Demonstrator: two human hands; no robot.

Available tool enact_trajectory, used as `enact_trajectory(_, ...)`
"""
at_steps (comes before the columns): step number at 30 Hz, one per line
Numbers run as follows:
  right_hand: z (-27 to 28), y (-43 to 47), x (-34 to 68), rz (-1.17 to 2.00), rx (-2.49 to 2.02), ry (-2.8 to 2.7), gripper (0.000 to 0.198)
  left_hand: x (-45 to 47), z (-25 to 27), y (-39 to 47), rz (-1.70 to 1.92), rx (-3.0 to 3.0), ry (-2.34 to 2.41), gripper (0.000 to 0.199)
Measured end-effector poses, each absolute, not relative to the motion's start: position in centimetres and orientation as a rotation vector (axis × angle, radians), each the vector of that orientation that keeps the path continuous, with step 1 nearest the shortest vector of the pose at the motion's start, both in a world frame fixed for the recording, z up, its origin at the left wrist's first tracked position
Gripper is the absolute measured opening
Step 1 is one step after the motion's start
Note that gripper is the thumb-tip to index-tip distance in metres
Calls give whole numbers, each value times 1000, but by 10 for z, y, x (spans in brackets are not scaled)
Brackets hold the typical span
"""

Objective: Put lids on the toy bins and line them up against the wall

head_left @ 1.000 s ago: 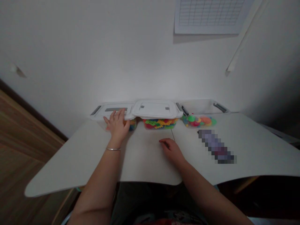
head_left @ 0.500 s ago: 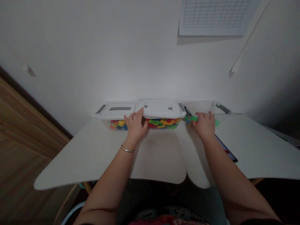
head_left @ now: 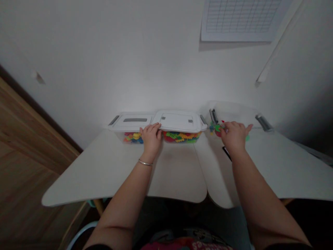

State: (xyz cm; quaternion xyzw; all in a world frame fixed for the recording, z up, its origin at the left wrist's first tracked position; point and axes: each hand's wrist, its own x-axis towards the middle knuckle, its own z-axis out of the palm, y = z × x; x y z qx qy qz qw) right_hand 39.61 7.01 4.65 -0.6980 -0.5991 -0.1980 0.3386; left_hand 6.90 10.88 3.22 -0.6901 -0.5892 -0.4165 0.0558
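My left hand [head_left: 151, 140] rests against the front edge of the white lids, fingers stretched out where two closed boxes meet. The left box has a white lid [head_left: 135, 119] and colourful pieces [head_left: 134, 136] showing through its clear side. Beside it is a second white lid [head_left: 177, 119], over red, green and yellow plastic pieces [head_left: 182, 136]. My right hand [head_left: 234, 136] has its fingers closed at the near side of an open clear plastic box [head_left: 240, 110] with grey latches. Green, blue and red pieces [head_left: 218, 128] show by its thumb; the hand hides part of the box.
Under the right wrist lies a dark flat device [head_left: 227, 153], mostly covered. The white tabletop [head_left: 177, 173] has a seam and rounded front corners. Behind stands a white wall with a gridded paper [head_left: 239, 21]. Wooden panelling [head_left: 31, 149] is at the left.
The clear box at the right has shifted right and risen in view, its latches now tilted. My right hand has moved right with it and closed. My left hand stays at the lid edge.
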Motion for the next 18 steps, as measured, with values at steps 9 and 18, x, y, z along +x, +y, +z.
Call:
enact_trajectory(9,67,-6,378,-630,-1704,-1826,18,67,31,101,-1440,-2064,-1704,14)
enact_trajectory(18,57,-44,337,-620,-1670,-1990,13,59,41,93,-1700,-1978,-1524,11)
